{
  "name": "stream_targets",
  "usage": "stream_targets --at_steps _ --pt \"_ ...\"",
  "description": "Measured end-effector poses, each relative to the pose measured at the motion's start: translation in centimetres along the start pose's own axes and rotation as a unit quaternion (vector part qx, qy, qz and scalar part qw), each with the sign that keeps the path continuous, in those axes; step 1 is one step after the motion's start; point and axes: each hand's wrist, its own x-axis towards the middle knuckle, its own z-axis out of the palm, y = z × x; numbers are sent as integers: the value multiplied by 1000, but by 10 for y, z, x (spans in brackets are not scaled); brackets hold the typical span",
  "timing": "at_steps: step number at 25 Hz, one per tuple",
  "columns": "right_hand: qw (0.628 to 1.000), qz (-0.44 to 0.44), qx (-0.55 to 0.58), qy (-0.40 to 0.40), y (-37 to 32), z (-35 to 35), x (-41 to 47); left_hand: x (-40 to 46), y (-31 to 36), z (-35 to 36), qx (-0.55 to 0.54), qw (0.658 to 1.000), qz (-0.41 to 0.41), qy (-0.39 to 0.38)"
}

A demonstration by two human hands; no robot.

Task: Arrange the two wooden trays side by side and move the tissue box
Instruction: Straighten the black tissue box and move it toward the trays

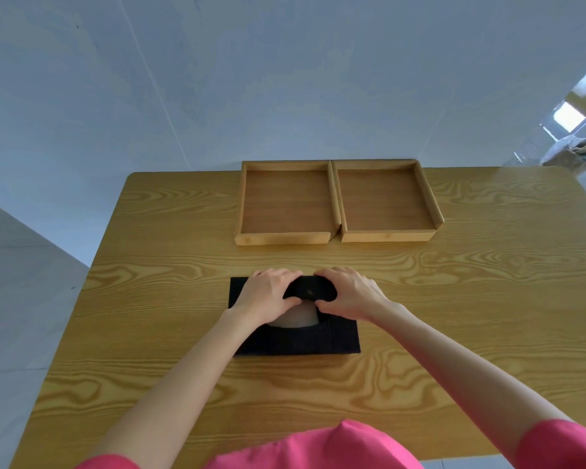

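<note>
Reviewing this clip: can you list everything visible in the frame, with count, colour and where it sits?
wooden trays: 2, light wood, empty, side by side at the far middle of the table, inner walls close together.
tissue box: 1, black fabric cover with pale tissue showing at its opening, near middle of the table.
table: 1, yellow-brown wood grain, fills the lower frame.
clutter: unclear items, pale, beyond the table's far right corner.
wall: grey-white, behind the table.
left hand: 1, on the tissue box top, gripping its black fabric.
right hand: 1, on the tissue box top, gripping the same fabric.
sleeves: pink, bottom edge.
</note>
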Motion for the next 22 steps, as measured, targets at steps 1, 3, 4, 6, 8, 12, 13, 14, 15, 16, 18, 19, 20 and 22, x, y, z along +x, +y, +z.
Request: stream_targets --at_steps 1,3,4,6,8,12,13,14,15,16,18,19,20,22 --pt "1000 2 -4 1 3 -4 6 7 0 -1 3 1000 -2 1" --pt "1000 1 -11 0 8 -11 18 19 0 -2 8 1000 -5 2" --pt "1000 0 -12 -1 10 -14 25 24 0 -3 9 1000 -8 2" --pt "1000 -1 -11 -5 13 -17 36 32 -2 -3 12 1000 -16 5" --pt "1000 2 -8 -6 15 -16 42 36 -5 -1 17 1000 -24 9" --pt "1000 3 -6 1 17 -10 42 37 -6 2 13 999 -32 7" --pt "1000 3 3 8 18 -9 39 36 -5 1 7 999 -33 8" --pt "1000 3 17 18 19 -8 36 34 -5 -1 -6 999 -34 13" --pt "999 5 38 28 21 -7 31 30 -6 -2 -24 999 -36 24" --pt "997 16 72 35 23 -6 26 25 -8 -4 -43 998 -38 40" --pt "982 68 173 39 26 -3 15 10 -15 -5 -61 994 -56 74" --pt "970 101 220 37 28 0 9 1 -19 -3 -61 991 -76 87" --pt "958 132 251 31 30 3 3 -8 -23 -1 -63 988 -105 95" --pt "945 169 280 11 33 12 -5 -24 -29 3 -80 977 -169 103"
